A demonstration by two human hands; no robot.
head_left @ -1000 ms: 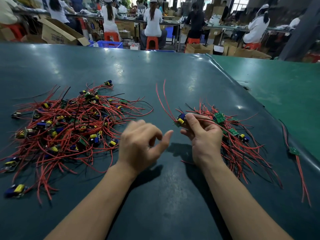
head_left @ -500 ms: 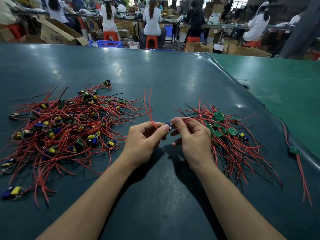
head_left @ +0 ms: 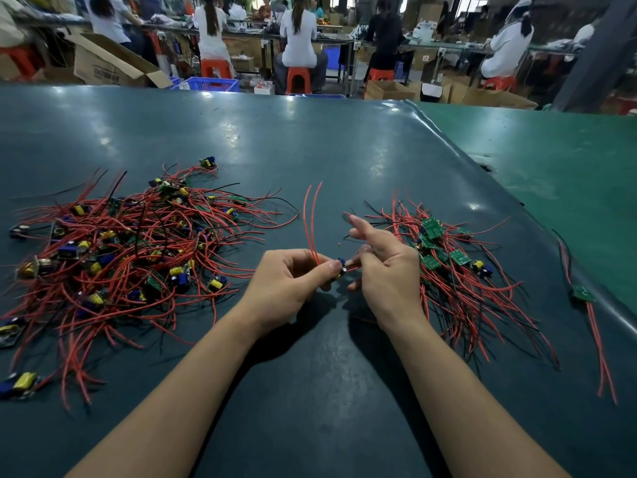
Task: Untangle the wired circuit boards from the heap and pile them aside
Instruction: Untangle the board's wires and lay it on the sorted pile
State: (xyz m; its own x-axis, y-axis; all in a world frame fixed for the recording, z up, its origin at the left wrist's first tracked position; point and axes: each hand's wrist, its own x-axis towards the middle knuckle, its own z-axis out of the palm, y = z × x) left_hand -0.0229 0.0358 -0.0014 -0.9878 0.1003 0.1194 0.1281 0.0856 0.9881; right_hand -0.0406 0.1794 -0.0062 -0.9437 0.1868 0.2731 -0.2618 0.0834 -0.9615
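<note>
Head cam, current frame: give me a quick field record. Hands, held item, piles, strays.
left hand: grips the held board, two red leads rising from its fingers
right hand: pinches the same board, index finger extended
held board: small, blue part showing, between both hands above the mat
tangled heap: left of the hands, boards with yellow and blue parts, red and black wires
sorted pile: right of the hands, green boards face up
stray board: far right, at the edge of the mat

Left hand (head_left: 289,281) fingers curled; right hand (head_left: 386,270) forefinger extended.
</note>
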